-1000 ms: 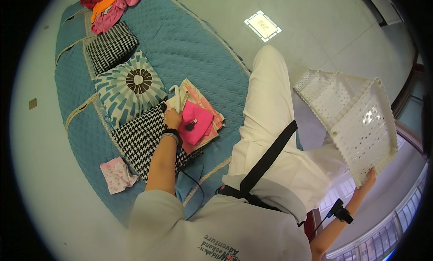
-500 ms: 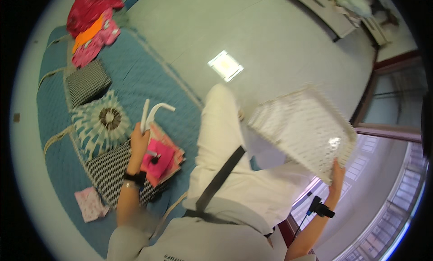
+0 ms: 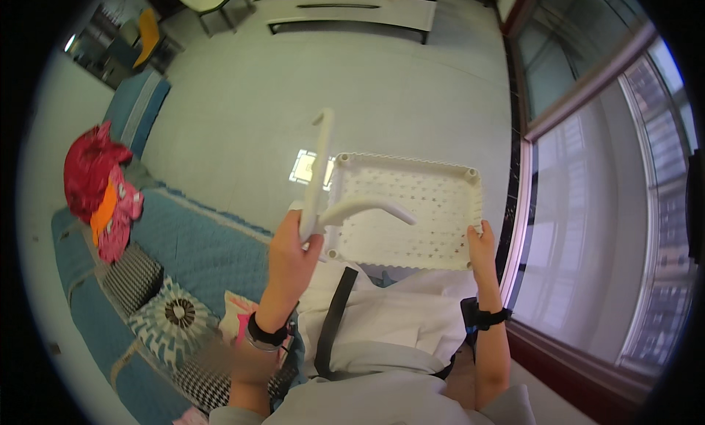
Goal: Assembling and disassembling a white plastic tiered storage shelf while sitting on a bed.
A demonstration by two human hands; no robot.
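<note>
My left hand [image 3: 290, 257] is closed around the lower ends of two curved white plastic tubes. One tube [image 3: 319, 177] rises away from me and hooks at its far end; the other tube [image 3: 376, 203] bends across to the right. Over my lap lies a shallow white plastic tray-like panel [image 3: 433, 243], dotted with small holes, with a scalloped rim and round sockets at the corners. My right hand [image 3: 482, 250] grips its right edge, thumb and fingers on the rim. The tubes overlap the panel's left side, and whether they touch it I cannot tell.
To my left is a blue quilted sofa [image 3: 192, 232] with a round-patterned cushion [image 3: 176, 318], a checked cushion [image 3: 132, 278], red and pink clothes [image 3: 95, 175] and a pink package [image 3: 239, 315]. A glass sliding door [image 3: 573, 204] stands at right. A white low cabinet [image 3: 345, 12] is ahead.
My left hand has brought the tubes from over the sofa to the panel's left side. My right hand has swung the panel in front of me, its socketed side now showing. The view has turned.
</note>
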